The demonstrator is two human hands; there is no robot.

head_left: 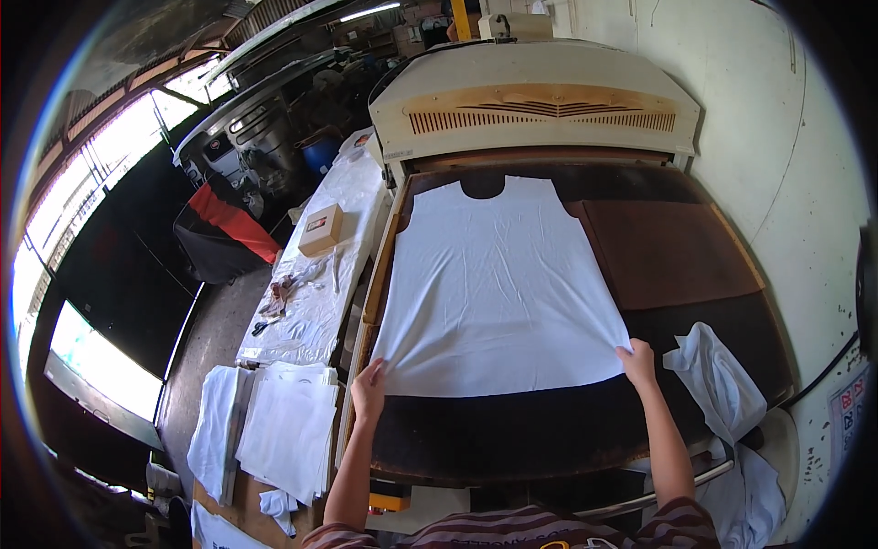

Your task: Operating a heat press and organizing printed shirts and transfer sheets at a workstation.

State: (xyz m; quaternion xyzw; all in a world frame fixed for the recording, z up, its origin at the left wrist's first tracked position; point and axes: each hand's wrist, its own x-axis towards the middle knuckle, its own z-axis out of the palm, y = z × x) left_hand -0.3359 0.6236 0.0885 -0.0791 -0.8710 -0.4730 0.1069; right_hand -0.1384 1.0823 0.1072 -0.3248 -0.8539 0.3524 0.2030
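Observation:
A white sleeveless fabric panel [498, 293], cut like a shirt body with a scooped neck, lies spread on the dark bed [476, 448] of a large press machine. Its neck end points toward the machine's hood. My left hand [369, 392] pinches the near left corner of the panel. At the near right corner, my right hand [637, 360] grips the edge in the same way. Creases fan inward from both corners, and the cloth between my hands looks pulled taut.
The cream machine hood [540, 110] stands beyond the bed. A brown sheet [672, 252] and crumpled white cloth [718, 384] lie at right. To the left, a plastic-covered table [311, 311] carries a cardboard box [320, 231]; stacked white sheets [288, 425] sit nearer me.

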